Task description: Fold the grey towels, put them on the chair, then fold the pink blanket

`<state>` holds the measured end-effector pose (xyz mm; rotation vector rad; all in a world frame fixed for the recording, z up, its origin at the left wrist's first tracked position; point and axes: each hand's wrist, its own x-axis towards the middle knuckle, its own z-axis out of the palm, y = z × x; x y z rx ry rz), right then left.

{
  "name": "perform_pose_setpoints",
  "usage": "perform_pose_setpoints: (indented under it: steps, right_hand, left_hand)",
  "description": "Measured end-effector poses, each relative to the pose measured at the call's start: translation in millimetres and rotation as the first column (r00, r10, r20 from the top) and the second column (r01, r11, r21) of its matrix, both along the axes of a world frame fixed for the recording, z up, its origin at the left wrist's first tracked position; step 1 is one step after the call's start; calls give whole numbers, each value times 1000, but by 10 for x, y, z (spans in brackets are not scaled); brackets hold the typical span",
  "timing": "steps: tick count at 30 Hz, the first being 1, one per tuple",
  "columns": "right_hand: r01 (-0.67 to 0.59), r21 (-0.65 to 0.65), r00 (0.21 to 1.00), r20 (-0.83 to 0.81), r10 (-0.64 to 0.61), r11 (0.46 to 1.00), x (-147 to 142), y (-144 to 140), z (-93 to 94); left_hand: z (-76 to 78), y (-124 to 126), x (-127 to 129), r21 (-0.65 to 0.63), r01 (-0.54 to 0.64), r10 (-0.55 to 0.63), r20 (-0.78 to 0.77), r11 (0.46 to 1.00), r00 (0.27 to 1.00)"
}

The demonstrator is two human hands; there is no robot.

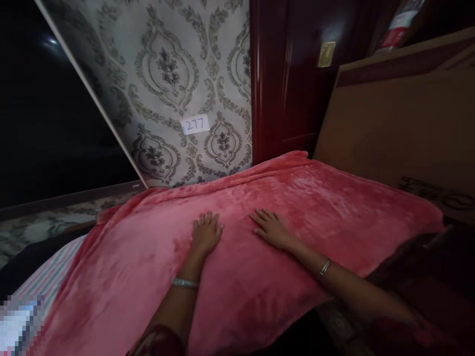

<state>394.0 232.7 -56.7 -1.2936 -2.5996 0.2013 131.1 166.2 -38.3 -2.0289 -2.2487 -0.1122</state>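
Observation:
A pink plush blanket (237,277) lies spread out before me, mostly smooth, with a fold along its far edge. My left hand (206,232) rests flat on it near the middle, fingers spread and pointing away from me. To the right of it, my right hand (272,228) also lies palm down on the plush, its fingers apart and angled to the left. Neither hand grips the cloth. What lies beneath the blanket is mostly hidden; a striped cloth (55,267) shows past its left edge.
Behind the blanket stands a patterned wall with a paper label (195,124) reading 277. A dark red door (289,74) is beside it. On the right leans a large cardboard box (401,118), with a bottle (399,29) above. A large black screen (63,113) fills the left.

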Motion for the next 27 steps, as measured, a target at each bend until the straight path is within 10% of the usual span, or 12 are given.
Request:
perform_pose_setpoints:
  steps: [6, 19, 27]
  right_hand:
    - [172, 35, 984, -51, -170, 984, 38, 521, 336]
    - [246, 18, 968, -57, -245, 969, 195, 782, 94]
    - [613, -15, 788, -65, -613, 790, 616, 833, 150]
  left_hand:
    - [70, 42, 15, -19, -16, 15, -41, 1000, 999]
    - [70, 123, -17, -74, -34, 29, -71, 997, 997]
    - [74, 120, -14, -41, -19, 18, -25, 999, 1000]
